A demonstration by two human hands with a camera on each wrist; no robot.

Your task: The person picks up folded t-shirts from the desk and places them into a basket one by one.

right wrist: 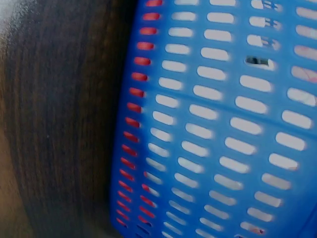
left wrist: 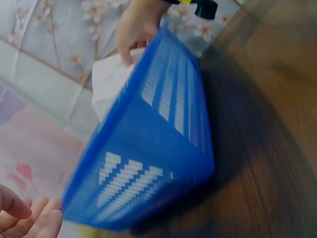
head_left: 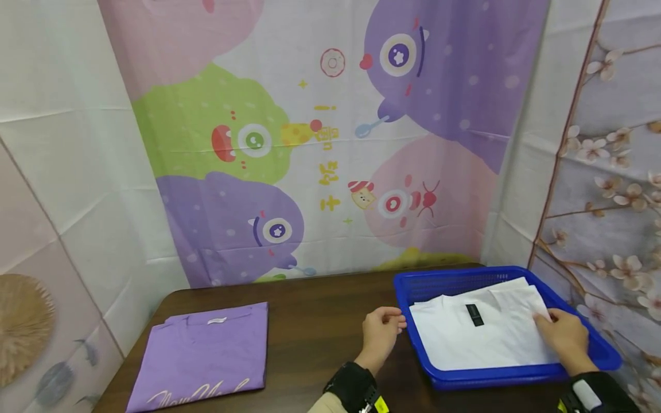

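Observation:
A folded white T-shirt (head_left: 485, 332) with a black neck label lies in a blue plastic basket (head_left: 496, 376) at the right of the table. At the shirt's right edge, my right hand (head_left: 565, 338) pinches the cloth between thumb and fingers. My left hand (head_left: 381, 335) is beside the basket's left rim, its fingertips right at the edge. In the left wrist view, the left fingers (left wrist: 42, 218) look fairly straight, with the thumb apart from them. The right wrist view shows the slotted basket wall (right wrist: 208, 119) and no hand. Red shows through its lower slots.
A folded purple T-shirt (head_left: 212, 350) with pale lettering lies on the left part of the dark wooden table (head_left: 320, 332). Behind the table hangs a curtain (head_left: 320, 246) with cartoon figures. A floral curtain (head_left: 609, 229) hangs close to the basket's right side.

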